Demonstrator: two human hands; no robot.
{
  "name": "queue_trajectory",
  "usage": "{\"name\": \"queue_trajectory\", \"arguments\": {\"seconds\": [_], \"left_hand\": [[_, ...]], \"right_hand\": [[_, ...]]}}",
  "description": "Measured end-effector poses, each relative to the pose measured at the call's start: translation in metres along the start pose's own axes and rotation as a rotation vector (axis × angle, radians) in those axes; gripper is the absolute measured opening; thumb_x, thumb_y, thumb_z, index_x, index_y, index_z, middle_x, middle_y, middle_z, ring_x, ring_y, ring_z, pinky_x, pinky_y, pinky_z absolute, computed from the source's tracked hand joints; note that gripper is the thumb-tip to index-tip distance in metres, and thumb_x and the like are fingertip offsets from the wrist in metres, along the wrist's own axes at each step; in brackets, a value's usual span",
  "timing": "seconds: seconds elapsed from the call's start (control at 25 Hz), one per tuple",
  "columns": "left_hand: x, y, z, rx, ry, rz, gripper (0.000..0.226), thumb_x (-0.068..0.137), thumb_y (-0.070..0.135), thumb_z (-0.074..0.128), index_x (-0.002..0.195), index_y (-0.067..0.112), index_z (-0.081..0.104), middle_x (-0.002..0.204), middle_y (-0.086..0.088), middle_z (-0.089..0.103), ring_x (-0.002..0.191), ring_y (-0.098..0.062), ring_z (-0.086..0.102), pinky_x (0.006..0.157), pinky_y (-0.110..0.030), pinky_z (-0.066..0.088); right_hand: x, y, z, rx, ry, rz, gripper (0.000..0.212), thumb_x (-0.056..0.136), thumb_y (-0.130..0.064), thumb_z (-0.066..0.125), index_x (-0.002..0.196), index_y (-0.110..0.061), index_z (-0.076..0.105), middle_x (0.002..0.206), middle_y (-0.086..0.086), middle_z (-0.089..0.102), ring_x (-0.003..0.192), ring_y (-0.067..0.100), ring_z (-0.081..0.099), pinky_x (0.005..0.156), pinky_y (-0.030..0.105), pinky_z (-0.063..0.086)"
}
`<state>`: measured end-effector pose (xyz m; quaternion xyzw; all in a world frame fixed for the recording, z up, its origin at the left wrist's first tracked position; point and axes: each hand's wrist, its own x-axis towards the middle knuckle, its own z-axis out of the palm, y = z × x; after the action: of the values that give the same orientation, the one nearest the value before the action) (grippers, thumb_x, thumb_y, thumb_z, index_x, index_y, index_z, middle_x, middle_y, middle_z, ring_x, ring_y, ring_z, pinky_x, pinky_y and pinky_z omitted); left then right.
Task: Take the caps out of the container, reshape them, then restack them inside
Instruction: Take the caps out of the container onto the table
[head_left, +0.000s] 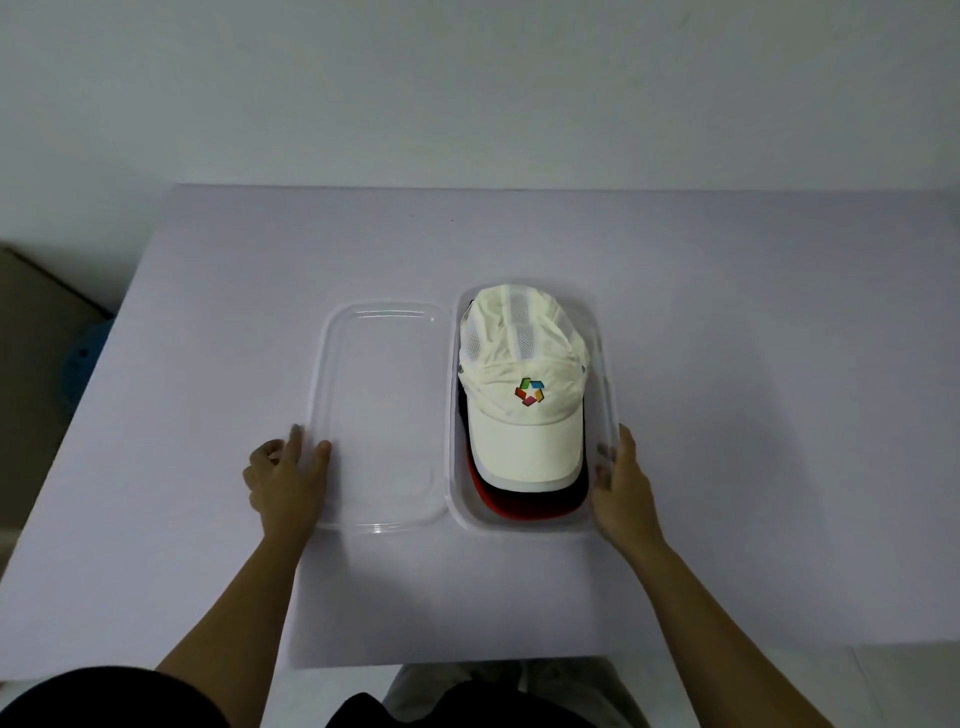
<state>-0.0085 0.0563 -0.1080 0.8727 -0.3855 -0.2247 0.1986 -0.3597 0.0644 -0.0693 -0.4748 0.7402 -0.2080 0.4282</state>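
A clear plastic container (605, 364) stands on the table, right of centre. Inside it lies a stack of caps. A white cap (524, 364) with a coloured logo is on top, brim toward me. Under it show the brims of a dark cap (571, 493) and a red cap (498, 506). The clear lid (384, 415) lies flat on the table just left of the container. My left hand (285, 478) holds the lid's near-left edge between thumb and finger. My right hand (621, 488) grips the container's right wall near its front corner.
The white table (779, 415) spreads wide on all sides of the container and lid. Its near edge runs just above my lap. A brown box (36, 312) and a blue object (83, 364) sit on the floor beyond the table's left edge.
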Motion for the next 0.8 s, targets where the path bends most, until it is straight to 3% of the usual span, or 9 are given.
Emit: {"name": "queue_trajectory", "arguments": {"seconds": [0.08, 0.16, 0.24, 0.36, 0.44, 0.56, 0.6, 0.72, 0.8], "left_hand": [[-0.006, 0.016, 0.0, 0.049, 0.024, 0.021, 0.068, 0.089, 0.043, 0.055, 0.145, 0.013, 0.031, 0.146, -0.02, 0.029, 0.131, -0.041, 0.027, 0.103, -0.057, 0.03], [-0.016, 0.045, 0.004, -0.085, 0.052, 0.127, 0.066, 0.091, 0.035, 0.056, 0.144, 0.007, 0.031, 0.147, -0.021, 0.029, 0.131, -0.04, 0.03, 0.105, -0.052, 0.031], [-0.032, 0.082, 0.012, -0.241, -0.002, 0.3, 0.058, 0.094, 0.026, 0.053, 0.143, 0.003, 0.033, 0.143, -0.02, 0.038, 0.125, -0.034, 0.043, 0.104, -0.044, 0.037], [-0.066, 0.127, 0.034, -0.296, -0.196, 0.379, 0.061, 0.097, 0.027, 0.046, 0.148, 0.006, 0.02, 0.151, -0.013, 0.031, 0.135, -0.026, 0.037, 0.11, -0.037, 0.031], [-0.082, 0.139, 0.05, -0.264, -0.26, 0.304, 0.062, 0.098, 0.026, 0.041, 0.149, 0.006, 0.011, 0.156, -0.013, 0.021, 0.142, -0.028, 0.024, 0.114, -0.037, 0.021], [-0.088, 0.143, 0.059, -0.225, -0.291, 0.191, 0.055, 0.101, 0.024, 0.03, 0.149, 0.007, 0.011, 0.153, -0.015, 0.028, 0.139, -0.031, 0.031, 0.111, -0.04, 0.028], [-0.087, 0.144, 0.059, -0.224, -0.293, 0.177, 0.053, 0.101, 0.023, 0.028, 0.149, 0.007, 0.012, 0.152, -0.015, 0.032, 0.137, -0.032, 0.035, 0.11, -0.04, 0.03], [-0.085, 0.146, 0.055, -0.254, -0.305, 0.166, 0.049, 0.102, 0.023, 0.023, 0.148, 0.007, 0.018, 0.147, -0.018, 0.039, 0.131, -0.035, 0.042, 0.108, -0.041, 0.033], [-0.086, 0.145, 0.051, -0.267, -0.311, 0.159, 0.049, 0.102, 0.025, 0.022, 0.148, 0.007, 0.02, 0.147, -0.019, 0.039, 0.132, -0.036, 0.041, 0.108, -0.04, 0.032]], "right_hand": [[-0.003, -0.004, 0.0, -0.167, 0.083, -0.09, 0.078, 0.088, -0.004, 0.051, 0.149, -0.013, 0.003, 0.156, 0.015, 0.018, 0.143, 0.03, 0.021, 0.114, 0.038, 0.018], [-0.005, -0.013, -0.002, -0.411, 0.177, -0.356, 0.082, 0.079, -0.007, 0.053, 0.148, -0.011, 0.01, 0.157, 0.013, 0.013, 0.145, 0.028, 0.009, 0.116, 0.042, 0.008], [-0.003, -0.025, -0.004, -0.531, 0.03, -0.589, 0.092, 0.067, -0.01, 0.055, 0.148, -0.016, 0.012, 0.158, 0.005, 0.007, 0.146, 0.023, 0.002, 0.118, 0.048, 0.008], [0.003, -0.045, -0.005, -0.667, -0.285, -0.506, 0.11, 0.065, -0.014, 0.064, 0.148, -0.031, -0.006, 0.156, -0.004, -0.022, 0.143, 0.02, -0.02, 0.117, 0.047, -0.002], [0.006, -0.051, -0.003, -0.7, -0.345, -0.432, 0.115, 0.067, -0.011, 0.068, 0.147, -0.032, -0.012, 0.153, -0.002, -0.03, 0.142, 0.024, -0.023, 0.116, 0.046, 0.005], [0.003, -0.05, 0.005, -0.705, -0.296, -0.455, 0.106, 0.074, -0.002, 0.063, 0.148, -0.025, -0.01, 0.154, 0.004, -0.029, 0.144, 0.035, -0.014, 0.1, 0.045, 0.044], [0.0, -0.049, 0.01, -0.714, -0.234, -0.474, 0.1, 0.075, 0.001, 0.061, 0.149, -0.021, -0.004, 0.156, 0.009, -0.022, 0.144, 0.039, -0.005, 0.092, 0.046, 0.05], [-0.002, -0.053, 0.018, -0.669, 0.026, -0.604, 0.082, 0.068, 0.011, 0.066, 0.142, -0.005, 0.034, 0.15, 0.025, 0.029, 0.126, 0.051, 0.041, 0.074, 0.053, 0.057], [-0.001, -0.059, 0.009, -0.606, 0.157, -0.686, 0.08, 0.067, 0.014, 0.066, 0.139, -0.006, 0.039, 0.145, 0.023, 0.039, 0.122, 0.049, 0.048, 0.072, 0.054, 0.057]]}}
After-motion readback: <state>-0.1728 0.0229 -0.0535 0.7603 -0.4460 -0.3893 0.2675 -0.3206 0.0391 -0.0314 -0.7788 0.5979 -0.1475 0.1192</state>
